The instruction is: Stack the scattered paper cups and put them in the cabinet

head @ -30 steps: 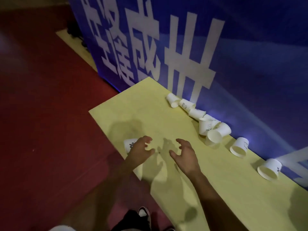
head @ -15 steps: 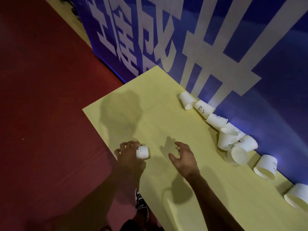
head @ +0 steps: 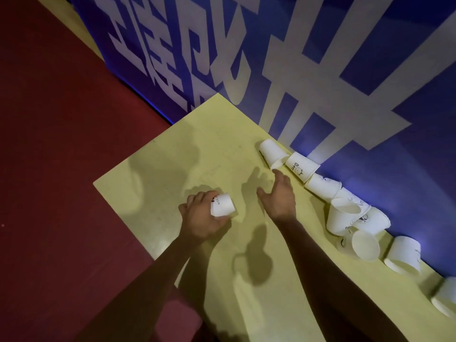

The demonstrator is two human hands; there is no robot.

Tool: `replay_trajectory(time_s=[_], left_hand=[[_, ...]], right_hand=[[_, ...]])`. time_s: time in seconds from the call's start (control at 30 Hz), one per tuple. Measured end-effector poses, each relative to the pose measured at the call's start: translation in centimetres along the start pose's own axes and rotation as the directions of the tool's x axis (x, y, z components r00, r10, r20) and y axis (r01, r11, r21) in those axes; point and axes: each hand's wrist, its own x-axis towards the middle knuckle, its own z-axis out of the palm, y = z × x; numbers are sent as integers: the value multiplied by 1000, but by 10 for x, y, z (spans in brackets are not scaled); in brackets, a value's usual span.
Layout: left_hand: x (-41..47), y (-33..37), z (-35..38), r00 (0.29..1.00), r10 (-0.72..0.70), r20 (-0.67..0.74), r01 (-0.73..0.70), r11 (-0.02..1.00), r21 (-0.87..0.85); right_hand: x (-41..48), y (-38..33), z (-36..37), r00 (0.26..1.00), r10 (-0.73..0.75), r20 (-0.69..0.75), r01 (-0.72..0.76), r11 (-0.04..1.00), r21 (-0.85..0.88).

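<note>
left hand (head: 201,218) grips paper cup (head: 222,204) | right hand (head: 278,196) spread, empty

It's dim in here, the light coming from above and behind, so the hands (head: 278,198) and arms throw hard dark shadows across the yellow counter (head: 153,169). A bluish glow pools where the white cups (head: 323,186) meet the blue banner (head: 407,169). Detail is soft, edges smeared, and straight lines bow towards the corners.
</note>
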Motion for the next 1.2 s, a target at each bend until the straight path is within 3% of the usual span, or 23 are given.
replay_trajectory(time_s=[0.13, 0.27, 0.5, 0.87, 1.2], left_hand=[[18, -6, -3, 1000, 5, 16, -5, 999, -38], [28, -8, -9, 999, 0, 34, 3, 997, -78], [32, -6, -8, 999, 19, 26, -16, 992, -121], [16, 21, -19, 998, 39, 46, -29, 981, -194], [-30, 108, 14, 979, 179, 98, -148, 955, -258]], right_hand=[[45, -15, 0, 981, -23, -191, -9, 986, -165], [70, -11, 0, 984, 82, -160, -114, 973, -199], [72, -1, 0, 991, 69, -113, -99, 951, -293], [6, -17, -32, 983, 115, -143, -105, 992, 75], [-109, 50, -88, 959, 255, -125, -206, 928, 309]])
